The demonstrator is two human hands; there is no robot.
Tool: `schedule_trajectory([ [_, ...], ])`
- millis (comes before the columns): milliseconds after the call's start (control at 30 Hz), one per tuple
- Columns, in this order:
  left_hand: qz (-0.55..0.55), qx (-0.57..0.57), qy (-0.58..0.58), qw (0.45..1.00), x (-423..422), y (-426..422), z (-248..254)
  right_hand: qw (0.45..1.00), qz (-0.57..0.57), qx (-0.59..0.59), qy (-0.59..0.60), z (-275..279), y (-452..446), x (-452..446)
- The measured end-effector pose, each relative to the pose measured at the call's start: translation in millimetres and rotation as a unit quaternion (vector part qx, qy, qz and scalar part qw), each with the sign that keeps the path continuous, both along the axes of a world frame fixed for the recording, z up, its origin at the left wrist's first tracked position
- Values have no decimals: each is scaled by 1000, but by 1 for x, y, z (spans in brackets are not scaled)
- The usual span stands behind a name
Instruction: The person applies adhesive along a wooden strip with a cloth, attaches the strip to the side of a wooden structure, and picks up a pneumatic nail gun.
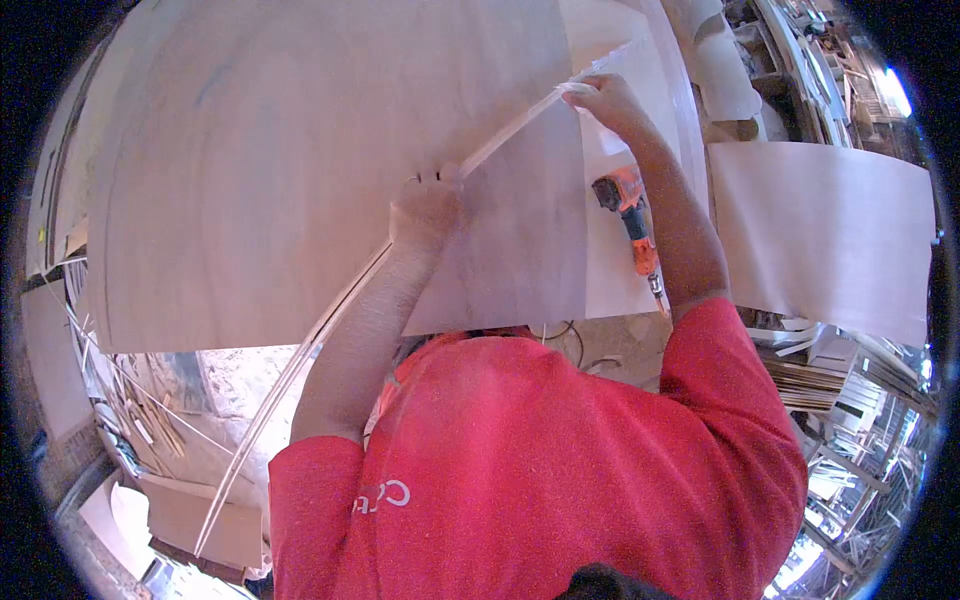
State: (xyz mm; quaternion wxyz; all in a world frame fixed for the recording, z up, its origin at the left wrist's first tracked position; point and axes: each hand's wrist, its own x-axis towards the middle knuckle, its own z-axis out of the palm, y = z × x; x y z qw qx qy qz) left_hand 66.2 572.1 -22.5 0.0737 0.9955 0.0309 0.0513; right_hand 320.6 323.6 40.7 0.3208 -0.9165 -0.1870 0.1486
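Head view: right hand (605, 103) pinches the thin wooden strip (515, 130) toward its upper end; left hand (428, 208) wraps it lower down, nearer the long trailing length. Long axis diagonal across plywood sheet (300, 150), overhanging at lower left. Orange-and-black drill (632, 222) lies right of strip.

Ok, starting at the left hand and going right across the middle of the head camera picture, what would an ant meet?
Left hand → orange-and-black power tool → right forearm → pale sheet at right. The long strip and big board overlap the left hand, so I left them out.
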Motion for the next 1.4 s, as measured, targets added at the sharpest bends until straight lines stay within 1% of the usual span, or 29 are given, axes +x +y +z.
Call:
schedule_trajectory([
  [67,3,4,-8,1000,-1,-2,3,998,57,-34,16,-5,1,5],
  [100,4,4,-5,1000,-2,-3,3,998,58,-35,18,-4,3,4],
  [167,6,3,2,1000,-3,-3,1,992,62,-112,-15,-2,7,3],
  [300,17,-4,5,1000,-3,-3,1,990,63,-122,-22,3,13,0],
  [367,14,-8,-16,1000,-4,-4,4,981,80,-171,-43,12,18,-2],
  [467,19,-26,-2,999,-6,-4,12,975,77,-200,-61,21,25,-10],
  [600,17,-38,-14,999,-5,-4,9,975,110,-180,-62,21,26,-7],
  [667,25,-39,11,999,-5,-4,15,976,114,-178,-48,18,26,-13],
  [700,25,-40,11,999,-5,-4,15,976,115,-178,-49,24,28,-17],
  [767,21,-24,4,999,-5,-3,13,976,123,-179,-11,39,36,-24],
  [800,22,-25,5,999,-5,-3,10,976,124,-179,-10,31,38,-25],
  [867,10,-36,-8,999,-4,-3,4,982,133,-123,-56,7,33,-29],
  [900,8,-36,-9,999,-3,-4,5,982,131,-123,-57,14,37,-33],
  [967,7,-28,-3,1000,-3,-3,8,981,106,-160,1,37,48,-44],
  [1000,9,-28,-2,1000,-3,-2,6,981,109,-160,2,28,48,-42],
  [1067,1,-40,-8,999,-2,-2,0,981,123,-137,-58,0,41,-35],
  [1200,11,-40,6,999,-2,-1,6,972,142,-175,-69,12,48,-41],
  [1267,13,-44,21,999,-2,-2,6,973,118,-188,-66,16,46,-43],
  [1300,13,-45,21,999,-2,-1,6,973,118,-188,-65,12,42,-40],
  [1367,9,-30,18,999,-2,0,6,972,124,-162,-117,0,33,-29],
  [1400,13,-31,19,999,-3,0,8,972,127,-162,-116,5,33,-28],
])
